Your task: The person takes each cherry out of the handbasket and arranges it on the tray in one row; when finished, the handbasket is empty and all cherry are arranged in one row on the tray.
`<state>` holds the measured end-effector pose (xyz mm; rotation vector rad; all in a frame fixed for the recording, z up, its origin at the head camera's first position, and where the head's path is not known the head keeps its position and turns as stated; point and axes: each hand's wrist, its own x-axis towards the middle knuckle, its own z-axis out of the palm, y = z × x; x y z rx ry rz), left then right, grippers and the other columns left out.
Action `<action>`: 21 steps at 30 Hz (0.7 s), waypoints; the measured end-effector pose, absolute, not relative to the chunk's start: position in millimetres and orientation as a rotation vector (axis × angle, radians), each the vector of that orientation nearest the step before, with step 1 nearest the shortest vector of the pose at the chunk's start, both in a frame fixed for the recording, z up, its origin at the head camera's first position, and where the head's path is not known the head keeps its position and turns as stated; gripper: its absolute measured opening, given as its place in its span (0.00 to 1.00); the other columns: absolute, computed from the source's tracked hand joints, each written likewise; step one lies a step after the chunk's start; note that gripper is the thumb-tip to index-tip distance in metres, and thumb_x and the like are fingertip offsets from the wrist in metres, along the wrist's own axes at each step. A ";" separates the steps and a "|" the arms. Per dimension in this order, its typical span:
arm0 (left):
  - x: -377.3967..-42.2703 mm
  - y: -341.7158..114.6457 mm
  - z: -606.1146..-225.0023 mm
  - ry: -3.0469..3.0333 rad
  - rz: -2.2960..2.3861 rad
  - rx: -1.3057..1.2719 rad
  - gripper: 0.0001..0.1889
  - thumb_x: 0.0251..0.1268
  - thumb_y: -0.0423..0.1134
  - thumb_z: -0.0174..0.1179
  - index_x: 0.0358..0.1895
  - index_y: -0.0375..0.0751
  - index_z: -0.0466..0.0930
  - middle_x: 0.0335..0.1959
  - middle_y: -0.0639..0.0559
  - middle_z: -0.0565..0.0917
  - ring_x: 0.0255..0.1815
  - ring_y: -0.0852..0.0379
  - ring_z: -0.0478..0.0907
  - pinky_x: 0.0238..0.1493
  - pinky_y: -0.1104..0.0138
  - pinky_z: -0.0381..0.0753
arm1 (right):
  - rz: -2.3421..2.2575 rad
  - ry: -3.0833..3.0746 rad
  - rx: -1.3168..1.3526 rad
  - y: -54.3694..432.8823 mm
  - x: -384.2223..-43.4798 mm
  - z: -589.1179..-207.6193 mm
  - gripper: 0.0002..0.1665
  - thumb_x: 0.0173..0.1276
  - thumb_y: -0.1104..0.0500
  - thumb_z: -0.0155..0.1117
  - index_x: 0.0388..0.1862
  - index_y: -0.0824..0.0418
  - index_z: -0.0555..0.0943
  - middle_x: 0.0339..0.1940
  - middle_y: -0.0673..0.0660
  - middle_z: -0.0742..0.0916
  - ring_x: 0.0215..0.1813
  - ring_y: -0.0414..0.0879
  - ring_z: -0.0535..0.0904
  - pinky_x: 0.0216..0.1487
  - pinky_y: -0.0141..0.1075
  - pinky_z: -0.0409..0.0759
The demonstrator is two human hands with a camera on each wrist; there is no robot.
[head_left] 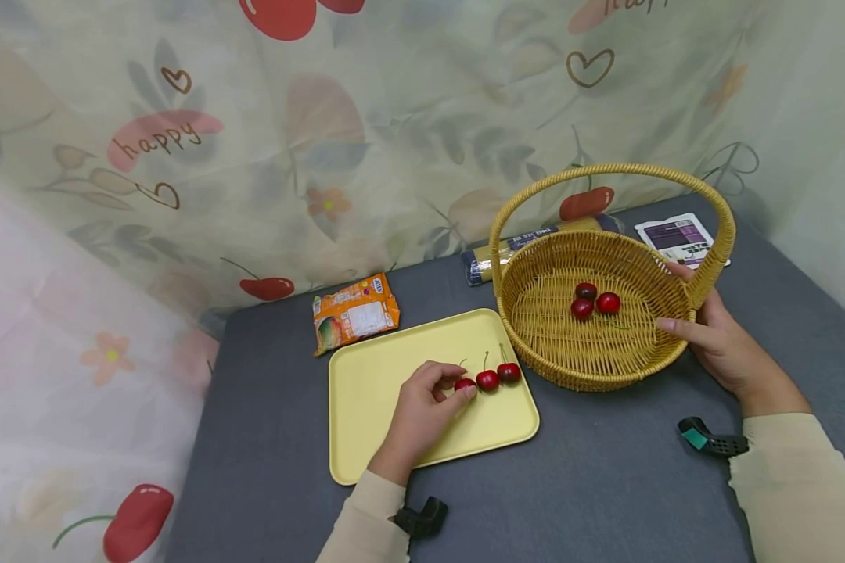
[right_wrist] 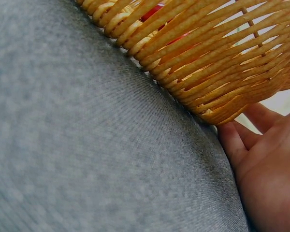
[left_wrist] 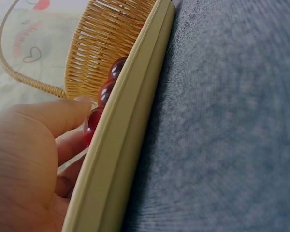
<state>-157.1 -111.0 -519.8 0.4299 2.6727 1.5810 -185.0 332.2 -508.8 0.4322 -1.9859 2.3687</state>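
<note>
Three dark red cherries with stems lie in a row on a yellow tray (head_left: 373,391). With thumb and fingers, my left hand (head_left: 426,407) pinches the leftmost cherry (head_left: 465,385); the middle cherry (head_left: 487,381) and the right cherry (head_left: 509,373) sit just beside it. Right of the tray stands a wicker basket (head_left: 584,379) with a tall arched handle, and three more cherries (head_left: 609,303) are inside. My right hand (head_left: 728,348) grips the basket's right side near the handle's foot, thumb over the rim. In the right wrist view, its fingers (right_wrist: 261,116) reach along the outside of the weave.
An orange snack packet (head_left: 355,313) lies behind the tray. Behind the basket are a long clear-wrapped package (head_left: 482,264) and a white and purple packet (head_left: 676,238). Grey cloth (head_left: 275,438) covers the table, and a patterned curtain (head_left: 394,117) hangs at the back.
</note>
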 end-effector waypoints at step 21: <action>-156.8 -105.5 -505.7 2.560 1.974 0.364 0.14 0.84 0.46 0.64 0.59 0.42 0.89 0.53 0.53 0.87 0.47 0.47 0.79 0.46 0.59 0.82 | 2.350 -1.990 0.455 333.3 -185.3 -511.3 0.49 0.78 0.79 0.53 0.91 0.52 0.53 0.79 0.64 0.65 0.73 0.51 0.68 0.62 0.29 0.76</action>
